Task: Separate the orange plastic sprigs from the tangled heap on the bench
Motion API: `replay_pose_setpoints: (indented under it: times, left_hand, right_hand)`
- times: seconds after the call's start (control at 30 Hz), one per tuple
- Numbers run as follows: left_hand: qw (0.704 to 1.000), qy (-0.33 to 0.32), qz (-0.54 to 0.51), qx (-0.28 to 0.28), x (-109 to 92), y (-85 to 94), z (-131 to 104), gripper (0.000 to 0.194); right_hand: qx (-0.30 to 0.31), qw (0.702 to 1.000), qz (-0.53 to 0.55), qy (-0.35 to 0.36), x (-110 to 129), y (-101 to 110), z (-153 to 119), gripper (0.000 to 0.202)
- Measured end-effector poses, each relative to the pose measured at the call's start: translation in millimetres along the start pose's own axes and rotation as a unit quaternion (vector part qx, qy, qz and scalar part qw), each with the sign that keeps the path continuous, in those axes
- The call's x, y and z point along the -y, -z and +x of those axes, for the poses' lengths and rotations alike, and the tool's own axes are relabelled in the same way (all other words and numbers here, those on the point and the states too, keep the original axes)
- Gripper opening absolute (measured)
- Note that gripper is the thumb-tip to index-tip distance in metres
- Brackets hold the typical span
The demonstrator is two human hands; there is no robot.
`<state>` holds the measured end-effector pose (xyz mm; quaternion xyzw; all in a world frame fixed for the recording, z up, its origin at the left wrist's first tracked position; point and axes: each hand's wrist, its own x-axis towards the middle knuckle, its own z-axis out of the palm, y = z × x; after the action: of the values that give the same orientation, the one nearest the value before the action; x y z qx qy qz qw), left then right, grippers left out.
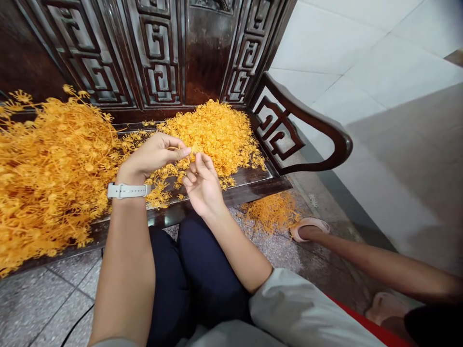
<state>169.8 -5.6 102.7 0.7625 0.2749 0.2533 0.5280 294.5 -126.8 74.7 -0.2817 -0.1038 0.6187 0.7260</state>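
Note:
My left hand, with a pale watch strap at its wrist, pinches a small yellow plastic piece. My right hand is palm up, its thumb and forefinger pinched at the same piece, its other fingers curled. Both hands are close together over the dark wooden bench. Just behind them lies a heap of small yellow flower-like pieces. A larger pile of yellow branched stems covers the bench at the left.
The bench has a carved back and a curved armrest at the right. Thin orange scraps lie on the speckled floor. Another person's leg and pink shoe are at the right. A black cable runs at lower left.

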Motion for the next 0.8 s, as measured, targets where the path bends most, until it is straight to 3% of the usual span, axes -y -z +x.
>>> replay_pose_setpoints:
  times: [0.1, 0.23, 0.5, 0.6, 0.67, 0.7, 0.73, 0.8]
  left_hand:
    - [0.999, -0.008, -0.033, -0.039, -3, -2.6, 1, 0.030]
    - [0.988, -0.066, -0.089, -0.111, -11, -12.0, 7, 0.026]
    - [0.977, -0.066, -0.102, -0.176, -12, -28.2, 11, 0.017]
    - [0.951, -0.055, -0.109, -0.283, -3, -25.0, 19, 0.026]
    - [0.927, -0.031, -0.137, -0.349, 3, -19.4, 25, 0.030]
    - [0.920, -0.019, -0.151, -0.360, 5, -16.5, 28, 0.031]
    - [0.919, -0.009, -0.162, -0.359, 7, -14.1, 29, 0.031]
    - [0.921, 0.005, -0.175, -0.348, 7, -12.0, 29, 0.033]
  right_hand:
    - [0.045, 0.998, 0.041, -0.033, 2, -2, -2, 0.016]
    - [0.116, 0.991, 0.029, -0.061, 1, -8, -8, 0.016]
    - [0.149, 0.988, -0.026, 0.031, -4, -1, -10, 0.024]
    - [0.215, 0.966, -0.117, 0.080, -6, -4, -23, 0.020]
    - [0.312, 0.933, -0.172, 0.051, -9, -9, -35, 0.023]
    - [0.386, 0.904, -0.182, 0.001, -10, -12, -39, 0.024]
    - [0.476, 0.858, -0.181, -0.068, -12, -13, -43, 0.025]
    - [0.632, 0.731, -0.166, -0.195, -15, -11, -48, 0.028]
